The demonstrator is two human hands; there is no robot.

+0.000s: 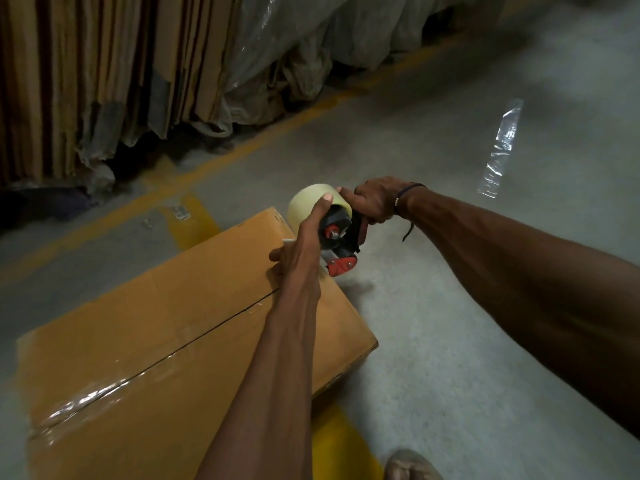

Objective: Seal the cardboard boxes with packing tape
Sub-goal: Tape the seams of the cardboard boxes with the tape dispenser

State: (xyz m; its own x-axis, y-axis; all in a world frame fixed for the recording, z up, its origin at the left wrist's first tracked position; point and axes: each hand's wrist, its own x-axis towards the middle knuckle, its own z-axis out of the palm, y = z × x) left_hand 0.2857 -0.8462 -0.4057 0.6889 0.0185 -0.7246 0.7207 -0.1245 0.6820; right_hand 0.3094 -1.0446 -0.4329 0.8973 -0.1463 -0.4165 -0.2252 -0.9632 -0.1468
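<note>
A brown cardboard box [166, 327] lies on the floor at the lower left, its top flaps closed along a centre seam. Clear tape covers the near part of that seam; the far part shows bare. A red and black tape dispenser [341, 237] with a pale roll of packing tape [304, 206] hovers over the box's far right corner. My left hand [301, 244] curls round the dispenser's front, thumb on the roll. My right hand [375, 202] grips its handle from behind.
Flattened cardboard sheets [86, 74] stand stacked at the upper left, with plastic-wrapped bundles [287, 46] beside them. Yellow floor lines [242, 150] run past the box. A loose strip of clear tape [502, 147] lies on the grey floor at right. A foot [412, 465] shows at the bottom edge.
</note>
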